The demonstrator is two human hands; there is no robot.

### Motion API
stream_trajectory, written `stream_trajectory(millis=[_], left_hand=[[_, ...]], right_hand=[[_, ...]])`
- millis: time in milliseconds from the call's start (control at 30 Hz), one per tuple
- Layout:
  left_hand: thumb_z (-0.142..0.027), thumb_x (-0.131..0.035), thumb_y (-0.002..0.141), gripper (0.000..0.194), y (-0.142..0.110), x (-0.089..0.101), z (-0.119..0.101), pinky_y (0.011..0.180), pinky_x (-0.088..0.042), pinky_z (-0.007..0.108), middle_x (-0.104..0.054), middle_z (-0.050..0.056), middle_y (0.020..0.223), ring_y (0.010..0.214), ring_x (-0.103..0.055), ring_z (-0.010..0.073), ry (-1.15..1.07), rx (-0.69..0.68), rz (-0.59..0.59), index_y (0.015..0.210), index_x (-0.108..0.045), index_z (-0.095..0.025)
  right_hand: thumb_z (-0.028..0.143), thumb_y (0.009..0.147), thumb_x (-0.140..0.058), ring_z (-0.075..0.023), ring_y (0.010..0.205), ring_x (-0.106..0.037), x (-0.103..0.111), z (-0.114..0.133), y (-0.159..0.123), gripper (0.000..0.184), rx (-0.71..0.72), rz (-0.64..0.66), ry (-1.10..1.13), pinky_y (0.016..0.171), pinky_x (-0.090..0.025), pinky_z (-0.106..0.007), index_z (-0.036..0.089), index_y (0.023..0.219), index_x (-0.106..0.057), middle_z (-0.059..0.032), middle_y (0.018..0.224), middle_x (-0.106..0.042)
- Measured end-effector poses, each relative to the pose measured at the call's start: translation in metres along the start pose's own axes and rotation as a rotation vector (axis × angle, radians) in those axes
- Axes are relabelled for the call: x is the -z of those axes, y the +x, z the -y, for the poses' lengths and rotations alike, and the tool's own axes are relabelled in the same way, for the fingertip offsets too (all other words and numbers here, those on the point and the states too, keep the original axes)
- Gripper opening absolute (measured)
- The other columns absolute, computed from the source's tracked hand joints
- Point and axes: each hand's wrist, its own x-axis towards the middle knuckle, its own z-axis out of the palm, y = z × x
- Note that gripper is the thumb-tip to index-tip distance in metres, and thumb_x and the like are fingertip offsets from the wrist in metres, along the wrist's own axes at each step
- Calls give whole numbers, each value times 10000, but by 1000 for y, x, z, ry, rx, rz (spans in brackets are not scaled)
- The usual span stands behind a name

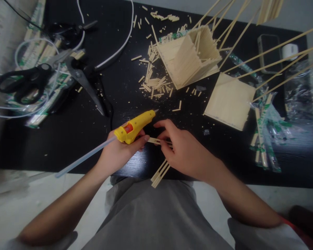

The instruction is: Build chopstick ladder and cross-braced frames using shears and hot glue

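A yellow glue gun (135,125) rests in my left hand (120,151), its nozzle pointing up and right. A long translucent glue stick (86,157) sticks out of its back end. My left thumb and fingers also touch the end of a short wooden piece (153,140). My right hand (184,149) is closed around the other end of this piece, its index finger bent above. Below my right hand, thin wooden sticks (160,173) reach over the table's front edge; their upper ends are hidden by the hand.
A box built of sticks (195,55) stands at the back beside cut stick bits (155,83). A flat stick panel (231,100) lies right of it. Scissors (23,81), wrapped chopsticks (39,114) and a white cable (117,52) occupy the left. A phone (270,53) lies far right.
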Motion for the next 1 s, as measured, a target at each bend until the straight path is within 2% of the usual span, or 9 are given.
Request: stream_trajectory(millis=[600, 1000], left_hand=[[-368, -861, 804, 224, 0, 1, 0, 540, -559, 252, -698, -21, 685, 553, -657, 135, 8, -15, -7, 840, -708, -208], [-366, -858, 812, 219, 0, 0, -1, 531, -549, 238, -690, -25, 701, 556, -648, 123, -8, -12, -3, 848, -710, -208]], right_hand=[[42, 966, -563, -216, 903, -782, -1, -1, 1, 375, 6, -16, 25, 787, -534, -315, 188, 1311, -549, -54, 1009, -822], [70, 959, -602, -236, 942, -792, -3, 2, 3, 342, -57, -27, 32, 868, -574, -346, 173, 1285, -586, -67, 983, -816]])
